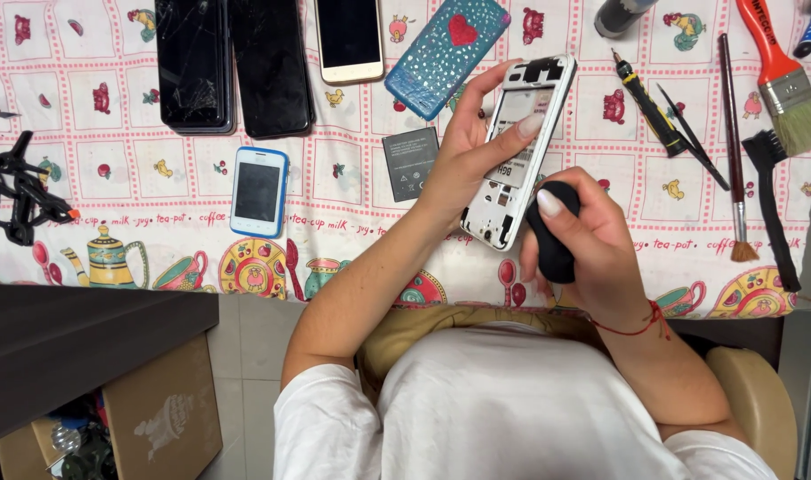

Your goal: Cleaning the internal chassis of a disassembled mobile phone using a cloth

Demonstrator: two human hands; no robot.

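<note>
Your left hand (477, 147) grips a white phone frame (523, 151); your right (592, 258) wraps something black (552, 236), maybe rubber. The tablecloth (139, 169) shows pink checks with teapots. There's a blue case (447, 53), red heart, white dots, and a blue-rimmed white phone (259, 191).

Five phones (258, 190), one loose battery (411, 163), one phone case (446, 53), two paintbrushes (783, 80)

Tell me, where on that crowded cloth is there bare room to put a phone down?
Bare cloth lies left of the small blue-edged phone, toward the black clip tangle, and between the opened white phone and the screwdriver. The top row of phones and the right-hand brushes are crowded.
</note>
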